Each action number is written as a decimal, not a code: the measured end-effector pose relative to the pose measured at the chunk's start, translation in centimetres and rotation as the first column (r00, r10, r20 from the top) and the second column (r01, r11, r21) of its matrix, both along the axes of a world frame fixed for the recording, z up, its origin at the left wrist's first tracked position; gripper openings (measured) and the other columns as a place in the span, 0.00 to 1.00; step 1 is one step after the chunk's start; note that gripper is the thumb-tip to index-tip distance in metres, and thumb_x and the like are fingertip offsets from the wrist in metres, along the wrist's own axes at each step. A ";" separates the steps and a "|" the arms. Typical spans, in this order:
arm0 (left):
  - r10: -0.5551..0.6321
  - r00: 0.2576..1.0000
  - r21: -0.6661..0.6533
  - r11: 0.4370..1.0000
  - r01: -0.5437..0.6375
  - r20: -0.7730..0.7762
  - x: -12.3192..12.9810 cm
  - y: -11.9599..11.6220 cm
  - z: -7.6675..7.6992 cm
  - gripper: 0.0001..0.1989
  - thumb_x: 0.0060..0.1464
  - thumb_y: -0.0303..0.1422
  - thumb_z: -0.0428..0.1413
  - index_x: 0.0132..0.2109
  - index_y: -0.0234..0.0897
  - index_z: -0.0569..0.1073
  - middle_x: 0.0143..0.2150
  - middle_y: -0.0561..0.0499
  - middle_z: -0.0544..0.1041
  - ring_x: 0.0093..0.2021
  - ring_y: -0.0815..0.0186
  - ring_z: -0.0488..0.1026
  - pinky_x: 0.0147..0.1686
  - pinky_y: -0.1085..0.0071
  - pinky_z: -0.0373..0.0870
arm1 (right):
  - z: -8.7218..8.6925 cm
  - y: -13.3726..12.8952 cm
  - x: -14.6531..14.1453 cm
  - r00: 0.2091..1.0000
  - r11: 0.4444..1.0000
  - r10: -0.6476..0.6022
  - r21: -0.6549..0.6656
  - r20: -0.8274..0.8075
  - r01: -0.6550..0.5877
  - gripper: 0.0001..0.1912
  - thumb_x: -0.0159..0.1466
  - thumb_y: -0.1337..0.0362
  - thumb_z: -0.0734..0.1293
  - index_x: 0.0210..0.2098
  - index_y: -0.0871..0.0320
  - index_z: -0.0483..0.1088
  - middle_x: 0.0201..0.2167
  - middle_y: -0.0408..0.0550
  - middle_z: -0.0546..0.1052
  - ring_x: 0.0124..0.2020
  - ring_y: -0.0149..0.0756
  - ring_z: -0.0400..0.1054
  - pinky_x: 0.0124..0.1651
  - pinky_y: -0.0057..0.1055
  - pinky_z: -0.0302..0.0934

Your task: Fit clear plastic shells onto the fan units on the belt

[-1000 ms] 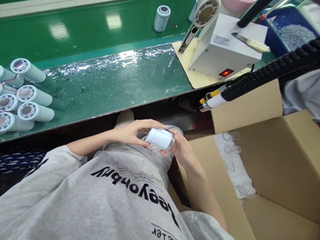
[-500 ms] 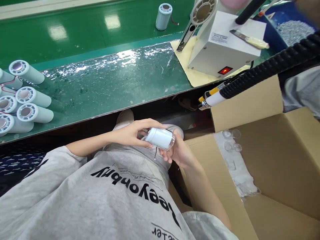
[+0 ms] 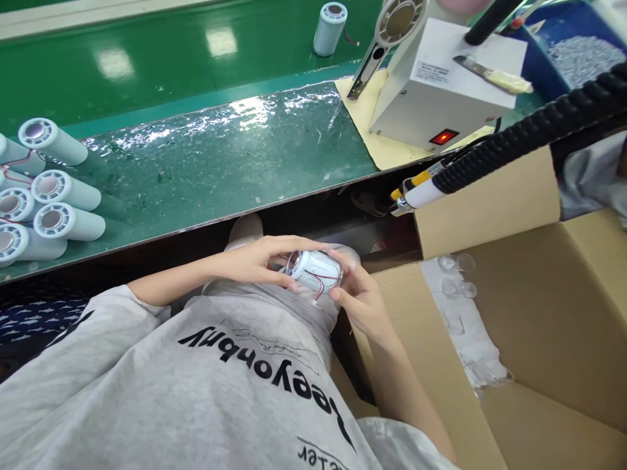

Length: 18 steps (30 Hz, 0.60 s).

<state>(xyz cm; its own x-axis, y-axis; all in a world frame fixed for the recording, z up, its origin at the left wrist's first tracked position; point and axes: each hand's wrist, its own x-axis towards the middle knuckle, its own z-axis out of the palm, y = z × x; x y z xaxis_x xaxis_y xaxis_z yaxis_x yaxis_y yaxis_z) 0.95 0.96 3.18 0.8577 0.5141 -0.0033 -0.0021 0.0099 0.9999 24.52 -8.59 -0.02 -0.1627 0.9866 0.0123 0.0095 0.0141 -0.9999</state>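
1. The left hand (image 3: 262, 261) grips the near-left end of a pale blue cylinder (image 3: 313, 264), fingers across the top and thumb below.
2. The right hand (image 3: 365, 297) curls thumb and fingers about the cylinder's other end; how firmly it presses cannot be told.
3. The cylinder lies on its side between both hands, above the person's lap. Thin red and dark wires (image 3: 319, 285) run along its side to a small white connector (image 3: 314, 301).
4. To the right of the right hand stands an open cardboard box (image 3: 553, 300). Inside, clear round pieces (image 3: 463, 263) lie on a white sheet (image 3: 482, 346).
5. Beyond the lap runs a green counter (image 3: 220, 163). A group of similar cylinders (image 3: 73, 222) lies at its left end, some with red wires showing.
6. At its right, a white machine (image 3: 441, 91) with a lit red switch (image 3: 444, 136) sits on a yellow sheet (image 3: 360, 130). A knife (image 3: 492, 75) rests on top.
7. A black ribbed hose (image 3: 529, 134) crosses in front of the machine.
8. Farther off, a single cylinder (image 3: 330, 29) stands upright on a green surface (image 3: 161, 65); at far right is a blue bin (image 3: 539, 55) of pale bits.
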 end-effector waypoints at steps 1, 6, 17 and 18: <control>-0.004 1.000 -0.038 0.999 0.004 0.002 0.0 0.0 0.0 0.36 0.53 0.32 0.68 0.67 0.49 0.70 0.70 0.43 0.68 0.65 0.54 0.71 0.59 0.62 0.74 | 0.1 0.0 0.1 1.000 1.000 -0.005 -0.029 0.020 0.006 0.30 0.60 0.43 0.76 0.58 0.47 0.75 0.55 0.52 0.80 0.52 0.50 0.77 0.51 0.44 0.77; -0.023 0.999 -0.265 0.964 0.013 -0.033 -0.2 -0.2 -0.7 0.40 0.52 0.30 0.68 0.71 0.48 0.65 0.65 0.42 0.75 0.56 0.58 0.79 0.55 0.62 0.77 | 0.1 0.3 0.2 0.997 0.999 0.021 -0.050 0.075 -0.018 0.26 0.58 0.51 0.79 0.55 0.44 0.78 0.55 0.47 0.80 0.55 0.50 0.75 0.53 0.44 0.76; 0.432 0.796 0.341 0.890 -0.301 -0.423 -1.3 10.1 3.1 0.26 0.54 0.43 0.60 0.58 0.39 0.75 0.49 0.56 0.82 0.45 0.65 0.79 0.48 0.70 0.73 | -3.0 1.2 9.8 0.836 0.846 -0.474 -0.123 0.277 0.520 0.25 0.61 0.41 0.71 0.44 0.55 0.79 0.45 0.53 0.82 0.42 0.42 0.78 0.48 0.39 0.73; 0.600 0.690 0.535 0.768 -0.353 -0.405 -1.7 13.5 4.3 0.30 0.54 0.47 0.58 0.61 0.40 0.72 0.51 0.58 0.80 0.48 0.62 0.79 0.51 0.66 0.71 | -3.1 1.2 12.9 0.676 0.689 -0.656 -0.101 0.335 0.718 0.25 0.61 0.40 0.70 0.41 0.56 0.78 0.40 0.52 0.81 0.40 0.40 0.77 0.44 0.36 0.73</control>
<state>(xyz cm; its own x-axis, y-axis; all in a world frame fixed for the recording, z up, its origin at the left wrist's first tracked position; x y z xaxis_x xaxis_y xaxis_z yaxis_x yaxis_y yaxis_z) -0.74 14.41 7.49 0.4083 0.9098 -0.0749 0.6267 -0.2197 0.7476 37.42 -7.42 -3.14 0.5962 0.7901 -0.1426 0.1812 -0.3055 -0.9348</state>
